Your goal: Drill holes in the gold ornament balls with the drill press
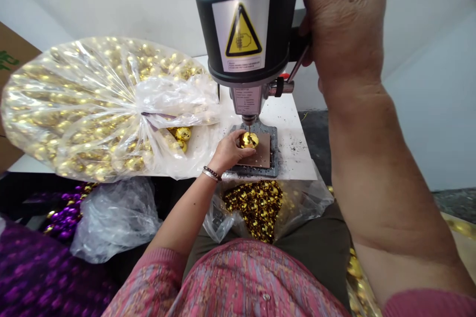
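Nearest to me is my right forearm, rising up to my right hand (344, 29), which is closed as a fist around the dark feed lever (297, 54) on the side of the small grey bench drill (248, 20). I take this drill as my landmark. Its spindle and thin bit (249, 126) point straight down, so the long axis is vertical.

Directly under the bit sits one shiny gold ball ornament (248, 139). My left hand (230, 151) pinches it with fingers and thumb narrow around its side, I think so that it does not roll or spin under the bit. The ball rests on a flat brown board (262, 156) on the dark base plate of the drill (274, 148). Being round, the ball has no clear long axis; I cannot tell which way its cap points.

Left of the drill lies a big clear plastic bag full of gold balls (92, 109), its mouth open toward the base. Below the drill, in my lap, an open clear bag of small gold pieces (256, 205) sits close under the white table edge (297, 171).
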`<act>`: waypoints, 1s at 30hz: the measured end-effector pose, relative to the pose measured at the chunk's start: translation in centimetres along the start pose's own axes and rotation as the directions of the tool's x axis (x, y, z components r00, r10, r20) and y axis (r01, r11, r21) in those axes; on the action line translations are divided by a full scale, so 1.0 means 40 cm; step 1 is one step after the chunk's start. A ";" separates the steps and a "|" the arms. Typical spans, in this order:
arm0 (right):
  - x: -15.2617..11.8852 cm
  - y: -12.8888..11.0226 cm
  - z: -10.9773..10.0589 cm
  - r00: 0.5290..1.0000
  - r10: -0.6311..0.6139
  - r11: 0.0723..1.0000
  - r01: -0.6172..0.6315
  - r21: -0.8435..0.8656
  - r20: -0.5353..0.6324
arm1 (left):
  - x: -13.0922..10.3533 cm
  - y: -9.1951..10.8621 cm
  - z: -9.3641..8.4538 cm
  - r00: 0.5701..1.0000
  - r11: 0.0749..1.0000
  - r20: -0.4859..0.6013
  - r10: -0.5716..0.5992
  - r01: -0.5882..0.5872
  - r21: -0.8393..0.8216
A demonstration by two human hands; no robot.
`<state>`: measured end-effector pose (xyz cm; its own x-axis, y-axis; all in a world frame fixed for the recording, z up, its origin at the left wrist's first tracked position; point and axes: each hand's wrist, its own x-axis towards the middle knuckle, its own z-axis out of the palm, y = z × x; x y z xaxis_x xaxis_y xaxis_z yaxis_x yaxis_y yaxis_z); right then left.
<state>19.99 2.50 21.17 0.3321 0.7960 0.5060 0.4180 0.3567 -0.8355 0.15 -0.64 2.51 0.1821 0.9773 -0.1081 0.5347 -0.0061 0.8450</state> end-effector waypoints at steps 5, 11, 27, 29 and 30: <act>-0.034 -0.022 -0.018 0.997 0.072 0.997 -0.071 0.030 -0.041 | -0.010 0.010 0.003 0.999 1.000 0.043 -0.031 0.031 0.003; -0.176 0.024 -0.054 0.951 -0.308 0.945 0.301 -0.132 -0.039 | -0.016 0.005 0.013 1.000 0.998 0.026 -0.010 0.008 0.065; -0.285 0.133 -0.050 0.882 -0.460 0.861 0.414 -0.295 -0.103 | -0.020 -0.003 0.027 1.000 0.988 0.014 0.004 -0.006 0.155; -0.295 0.136 -0.048 0.851 -0.512 0.832 0.457 -0.315 -0.116 | -0.021 -0.008 0.029 1.000 0.986 0.009 0.014 -0.015 0.165; -0.299 0.137 -0.047 0.838 -0.532 0.817 0.471 -0.332 -0.121 | -0.020 -0.012 0.031 1.000 0.986 0.007 0.019 -0.020 0.168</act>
<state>19.93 -5.98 10.95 0.1581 0.4184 0.8944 0.7785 0.5044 -0.3735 0.79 -1.70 1.55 0.1982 0.9754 -0.0960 0.6623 -0.0611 0.7467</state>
